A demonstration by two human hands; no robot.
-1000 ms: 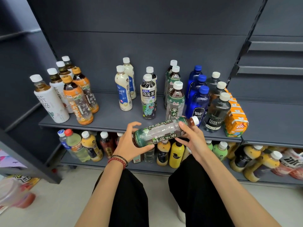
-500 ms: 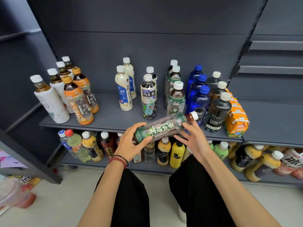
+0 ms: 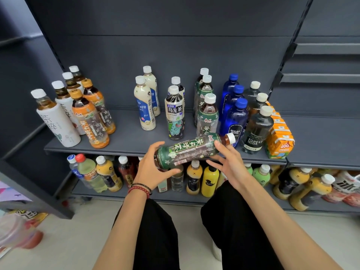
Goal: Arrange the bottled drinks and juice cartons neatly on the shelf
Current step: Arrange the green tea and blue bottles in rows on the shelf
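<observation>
Black trousers (image 3: 155, 240), red bead bracelet (image 3: 139, 190)

Green tea bottle (image 3: 191, 151), rolled label-up between left hand (image 3: 153, 168) and right hand (image 3: 229, 166), cap end raised slightly.

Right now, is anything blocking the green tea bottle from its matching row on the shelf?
Nothing visible. The green tea bottle, held sideways by the left hand and right hand, is directly before the matching row.
</observation>
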